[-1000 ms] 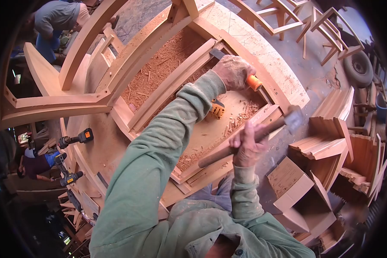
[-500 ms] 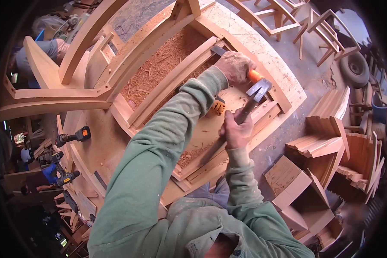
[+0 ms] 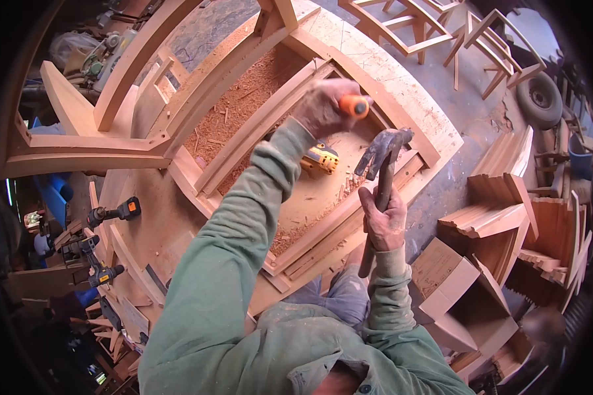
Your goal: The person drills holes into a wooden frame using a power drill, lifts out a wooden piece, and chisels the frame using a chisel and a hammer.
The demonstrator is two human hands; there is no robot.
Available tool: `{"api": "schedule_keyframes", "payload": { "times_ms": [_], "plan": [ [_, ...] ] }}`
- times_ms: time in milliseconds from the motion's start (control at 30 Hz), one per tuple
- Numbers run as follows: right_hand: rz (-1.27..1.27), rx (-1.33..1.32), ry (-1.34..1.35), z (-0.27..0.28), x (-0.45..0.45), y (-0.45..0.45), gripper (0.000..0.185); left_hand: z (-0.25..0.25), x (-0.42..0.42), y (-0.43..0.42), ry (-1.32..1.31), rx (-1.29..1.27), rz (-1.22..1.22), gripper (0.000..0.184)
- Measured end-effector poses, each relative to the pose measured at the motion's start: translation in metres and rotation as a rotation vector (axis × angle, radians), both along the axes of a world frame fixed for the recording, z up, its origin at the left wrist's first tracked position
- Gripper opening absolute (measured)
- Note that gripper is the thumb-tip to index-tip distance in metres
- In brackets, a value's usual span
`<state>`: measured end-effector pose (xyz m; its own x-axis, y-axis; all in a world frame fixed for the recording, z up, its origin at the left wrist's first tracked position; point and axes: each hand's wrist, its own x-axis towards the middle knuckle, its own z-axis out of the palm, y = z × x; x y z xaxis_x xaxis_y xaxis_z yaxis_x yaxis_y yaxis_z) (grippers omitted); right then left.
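Note:
My left hand is closed around an orange-handled chisel above the far end of a wooden frame. The handle's butt faces me and the blade is hidden behind the hand. Lower and to the right, my right hand grips a claw hammer by its shaft, the head raised over the frame's right side rail. A gap separates hammer and chisel. Beneath my left forearm, a yellow power tool lies partly covered inside the frame, among wood shavings.
A curved wooden assembly rises at the left. Two cordless drills lie beyond the bench's left side. Cardboard boxes, stacked wood parts and a tyre are at the right. Chair frames stand behind.
My left hand has moved left with the chisel, turning its handle end toward me. The hammer has drawn back from the chisel and its shaft has swung more upright; my right hand has shifted slightly right and down.

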<state>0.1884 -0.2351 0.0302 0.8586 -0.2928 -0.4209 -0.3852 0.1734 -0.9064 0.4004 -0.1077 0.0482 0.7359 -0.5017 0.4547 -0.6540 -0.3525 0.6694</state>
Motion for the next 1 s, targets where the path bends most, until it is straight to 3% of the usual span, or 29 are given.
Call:
{"api": "schedule_keyframes", "payload": {
  "times_ms": [33,67,133,233,333,433,500,567,667,700,767,800,1000],
  "plan": [
    [0.017,-0.031,-0.003,0.0,0.0,-0.005,0.02,0.006,0.018,0.003,-0.013,-0.075,-0.031,0.021],
    [0.032,-0.065,-0.009,0.001,0.002,-0.011,0.02,0.025,0.025,0.007,0.354,-0.324,-0.058,0.024],
    [0.074,-0.115,-0.026,0.008,0.008,-0.021,0.02,0.049,0.052,0.021,0.555,-0.514,-0.068,0.023],
    [0.101,-0.131,-0.054,0.018,0.025,-0.026,0.022,0.041,0.096,0.036,0.741,-0.493,-0.162,0.024],
    [0.133,-0.187,-0.12,0.025,0.038,-0.026,0.026,0.02,0.116,0.015,0.618,-0.198,0.171,0.028],
    [0.075,-0.144,-0.207,0.028,0.045,-0.019,0.028,0.006,0.132,-0.008,0.333,-0.047,0.191,0.041],
    [0.108,-0.182,-0.142,0.03,0.047,-0.022,0.029,0.001,0.127,-0.028,0.417,0.01,0.096,0.047],
    [0.118,-0.19,-0.092,0.03,0.048,-0.026,0.03,-0.002,0.117,-0.046,0.312,-0.021,0.009,0.044],
    [0.097,-0.152,-0.065,0.026,0.048,-0.031,0.03,0.005,0.125,-0.048,0.627,-0.291,-0.143,0.042],
    [0.089,-0.139,-0.081,0.026,0.049,-0.033,0.031,-0.017,0.149,-0.05,0.722,-0.372,-0.161,0.047],
    [0.086,-0.12,-0.129,0.022,0.05,-0.038,0.027,-0.003,0.147,-0.029,0.907,-0.798,-0.354,0.009],
    [0.091,-0.113,-0.162,0.019,0.051,-0.041,0.026,0.027,0.131,-0.026,0.859,-0.667,-0.162,0.017],
    [0.105,-0.182,-0.174,0.016,0.067,-0.053,0.037,0.032,0.128,-0.007,0.857,-0.633,-0.094,0.02]
  ]
}}
